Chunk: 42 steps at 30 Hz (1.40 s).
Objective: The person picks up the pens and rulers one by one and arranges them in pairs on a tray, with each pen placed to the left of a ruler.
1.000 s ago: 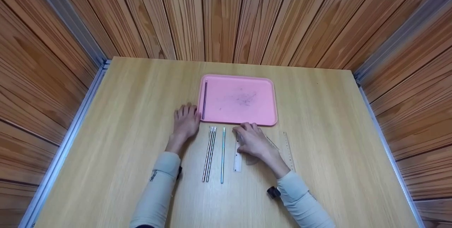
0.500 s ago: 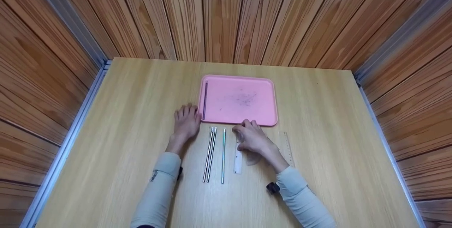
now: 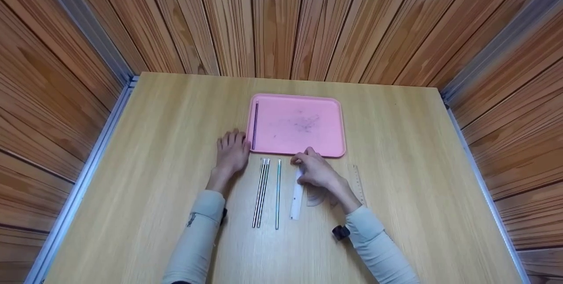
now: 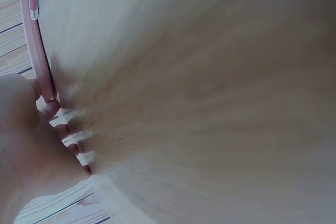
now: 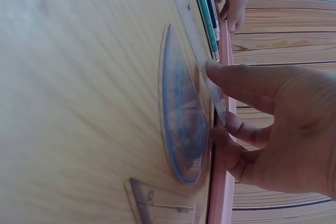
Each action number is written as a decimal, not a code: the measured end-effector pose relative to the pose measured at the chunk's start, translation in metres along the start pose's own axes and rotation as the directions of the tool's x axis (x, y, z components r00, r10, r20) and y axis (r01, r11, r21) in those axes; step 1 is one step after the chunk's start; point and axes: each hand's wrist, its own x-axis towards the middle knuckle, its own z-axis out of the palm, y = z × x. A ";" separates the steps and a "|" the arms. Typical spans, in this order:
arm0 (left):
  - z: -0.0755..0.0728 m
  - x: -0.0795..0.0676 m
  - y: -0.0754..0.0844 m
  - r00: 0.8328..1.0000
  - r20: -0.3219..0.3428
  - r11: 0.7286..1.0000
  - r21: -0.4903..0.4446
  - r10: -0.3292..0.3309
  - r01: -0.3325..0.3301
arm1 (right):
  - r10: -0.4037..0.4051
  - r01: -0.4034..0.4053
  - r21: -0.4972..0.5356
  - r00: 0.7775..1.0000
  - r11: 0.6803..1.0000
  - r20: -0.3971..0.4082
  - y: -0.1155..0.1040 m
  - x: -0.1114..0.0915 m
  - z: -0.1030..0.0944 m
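Observation:
My right hand point(image 3: 317, 173) pinches the far end of a clear plastic ruler point(image 3: 296, 204), thumb and fingertips at its edges in the right wrist view. That ruler lies slightly slanted, its other end pointing toward me. Under and beside this hand is a clear protractor point(image 5: 181, 114), with the corner of a clear set square point(image 5: 163, 203) farther along. My left hand point(image 3: 233, 154) rests on the table with fingers spread, its thumb side against the lower left corner of a pink tray point(image 3: 299, 141).
Inside the tray, a dark pencil point(image 3: 255, 125) lies along the left wall. Two striped pencils point(image 3: 260, 194) and a teal pencil point(image 3: 278, 196) lie between my hands. A clear piece with scale marks point(image 3: 358, 183) lies right of my right hand. Wooden panels point(image 3: 281, 24) stand behind the table.
My right fingers have closed in on the ruler's far end. The ruler has tilted a little, its near end shifting slightly toward me. My left hand stays put.

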 end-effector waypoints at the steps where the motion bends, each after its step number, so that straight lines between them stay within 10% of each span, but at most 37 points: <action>1: 0.000 0.000 0.000 1.000 -0.001 1.000 0.001 -0.002 0.002 | 0.000 0.000 0.021 1.000 1.000 0.003 0.000 0.000 0.000; 42: 0.000 0.000 0.000 1.000 0.005 1.000 0.010 -0.003 0.003 | 0.022 0.045 0.396 0.986 0.917 -0.163 -0.004 -0.001 0.006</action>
